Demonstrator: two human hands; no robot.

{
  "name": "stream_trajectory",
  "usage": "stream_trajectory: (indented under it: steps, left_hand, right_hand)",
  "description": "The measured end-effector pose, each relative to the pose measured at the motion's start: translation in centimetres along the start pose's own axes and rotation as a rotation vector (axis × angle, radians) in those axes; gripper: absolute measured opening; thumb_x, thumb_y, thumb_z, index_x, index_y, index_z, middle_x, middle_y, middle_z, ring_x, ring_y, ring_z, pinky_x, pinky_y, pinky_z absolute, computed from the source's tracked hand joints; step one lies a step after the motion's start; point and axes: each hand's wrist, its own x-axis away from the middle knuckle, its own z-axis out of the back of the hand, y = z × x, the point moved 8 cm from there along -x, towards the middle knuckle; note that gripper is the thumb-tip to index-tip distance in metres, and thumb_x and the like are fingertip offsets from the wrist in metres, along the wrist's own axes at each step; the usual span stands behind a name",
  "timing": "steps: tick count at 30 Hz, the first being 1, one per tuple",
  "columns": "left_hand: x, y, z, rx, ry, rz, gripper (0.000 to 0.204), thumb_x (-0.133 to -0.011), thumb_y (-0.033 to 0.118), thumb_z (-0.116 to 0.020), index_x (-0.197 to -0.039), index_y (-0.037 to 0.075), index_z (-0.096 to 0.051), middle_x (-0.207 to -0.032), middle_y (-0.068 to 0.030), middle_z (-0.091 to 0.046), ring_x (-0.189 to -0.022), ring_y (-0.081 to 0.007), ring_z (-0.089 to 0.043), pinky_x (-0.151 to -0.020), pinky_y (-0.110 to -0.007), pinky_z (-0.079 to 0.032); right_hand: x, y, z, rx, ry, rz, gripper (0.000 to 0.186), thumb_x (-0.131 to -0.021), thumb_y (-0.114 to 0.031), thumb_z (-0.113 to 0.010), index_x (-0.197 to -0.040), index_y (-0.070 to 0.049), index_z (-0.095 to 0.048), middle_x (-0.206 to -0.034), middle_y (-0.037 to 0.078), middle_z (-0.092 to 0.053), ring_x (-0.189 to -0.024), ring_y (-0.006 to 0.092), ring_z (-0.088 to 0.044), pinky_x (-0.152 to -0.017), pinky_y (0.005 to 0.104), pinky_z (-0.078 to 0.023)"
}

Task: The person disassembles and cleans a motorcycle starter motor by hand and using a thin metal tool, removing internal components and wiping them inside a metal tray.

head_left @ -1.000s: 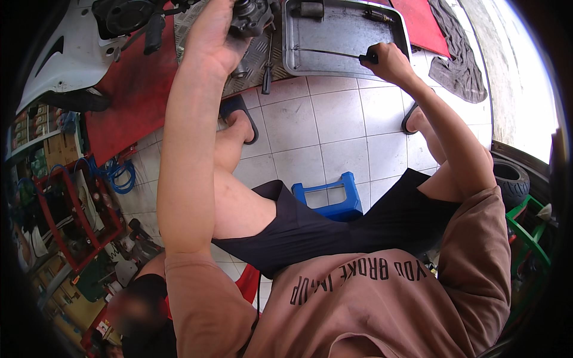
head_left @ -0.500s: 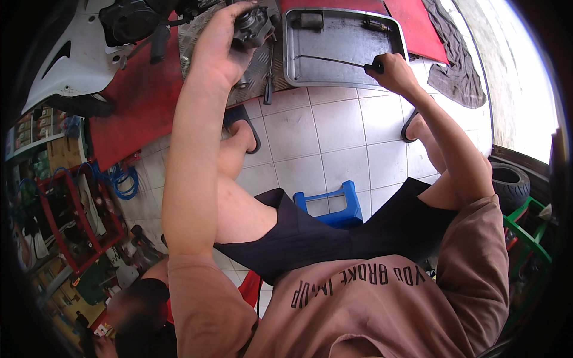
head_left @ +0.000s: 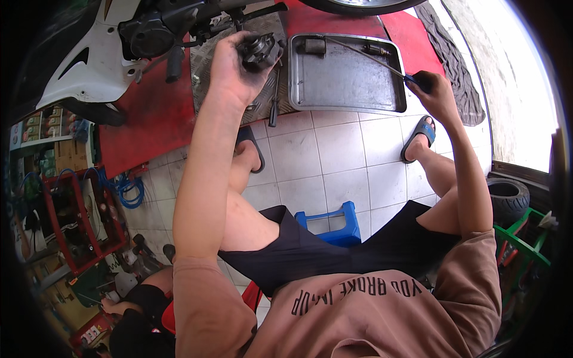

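Note:
My left hand (head_left: 230, 74) is closed around a dark metal engine part (head_left: 260, 52) that looks like a carburetor, held up over the metal plate left of the tray. My right hand (head_left: 439, 95) grips the handle of a long-shafted screwdriver (head_left: 371, 58), just off the right side of the grey metal tray (head_left: 349, 98). The shaft slants across the tray, its tip by the far edge. In the tray lie a grey cylinder (head_left: 314, 46) and a small brass-and-dark part (head_left: 376, 50). A second screwdriver (head_left: 273, 110) rests on the metal plate, left of the tray.
A white and black motorbike (head_left: 77, 77) stands at the far left; a wheel (head_left: 358, 8) shows at the far edge. Red mats (head_left: 146, 113) lie beneath. A grey cloth (head_left: 459, 89), a blue stool (head_left: 343, 230) and a tyre (head_left: 510, 200) are nearby. Another person (head_left: 134, 310) sits lower left.
The view has tilted farther out, showing more of the motorbike. My right hand has moved right, and the screwdriver's tip has shifted to the tray's far edge. My left hand still holds the part.

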Motion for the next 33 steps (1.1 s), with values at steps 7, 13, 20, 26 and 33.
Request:
stream_trajectory:
  steps: [7, 13, 20, 26, 33]
  left_hand:
    - [0.2, 0.0, -0.2, -0.060, 0.053, -0.075, 0.015, -0.081, -0.001, -0.063, -0.091, -0.009, -0.056, -0.098, -0.0197, -0.058, -0.095, -0.0281, -0.060, -0.090, -0.035, -0.054]
    - [-1.1, -0.7, -0.2, 0.024, -0.013, -0.018, 0.014, -0.080, -0.004, -0.065, -0.091, -0.008, -0.057, -0.096, -0.0182, -0.057, -0.095, -0.0278, -0.059, -0.088, -0.035, -0.056]
    - [-0.7, -1.9, -1.5, -0.075, 0.011, -0.005, 0.016, -0.080, 0.006, -0.067, -0.090, -0.004, -0.058, -0.097, -0.0181, -0.058, -0.097, -0.0301, -0.058, -0.086, -0.041, -0.054]
    - [-0.1, -3.1, -2.7, -0.030, 0.046, 0.056, 0.030, -0.086, 0.030, -0.057, -0.096, 0.002, -0.058, -0.101, -0.0183, -0.059, -0.097, -0.0344, -0.057, -0.084, -0.044, -0.047]
    - [-0.1, -4.4, -3.1, -0.079, -0.023, 0.182, 0.039, -0.087, 0.038, -0.051, -0.100, 0.001, -0.057, -0.101, -0.0197, -0.059, -0.089, -0.0341, -0.056, -0.071, -0.040, -0.046]
  right_hand:
    - [1.4, 0.1, 4.0, -0.124, 0.056, -0.016, 0.028, -0.085, -0.028, -0.069, -0.086, 0.001, -0.068, -0.063, 0.006, -0.061, -0.056, 0.0109, -0.053, -0.054, 0.0280, -0.041]
    - [1.3, 1.8, 4.5, -0.217, 0.086, 0.011, 0.030, -0.086, -0.031, -0.068, -0.082, -0.001, -0.067, -0.059, 0.001, -0.056, -0.051, 0.0070, -0.048, -0.047, 0.0239, -0.036]
    - [1.3, 2.3, 4.6, -0.214, 0.103, 0.006, 0.033, -0.085, -0.033, -0.069, -0.081, 0.000, -0.066, -0.060, 0.002, -0.057, -0.052, 0.0084, -0.050, -0.050, 0.0250, -0.038]
    - [1.4, 3.0, 4.8, -0.187, 0.075, -0.021, 0.037, -0.085, -0.037, -0.069, -0.078, 0.000, -0.065, -0.058, 0.002, -0.056, -0.052, 0.0087, -0.050, -0.050, 0.0252, -0.038]
    - [1.6, 3.3, 5.1, -0.157, 0.070, -0.030, 0.037, -0.085, -0.035, -0.068, -0.077, 0.000, -0.064, -0.058, 0.003, -0.056, -0.054, 0.0106, -0.051, -0.052, 0.0271, -0.040]
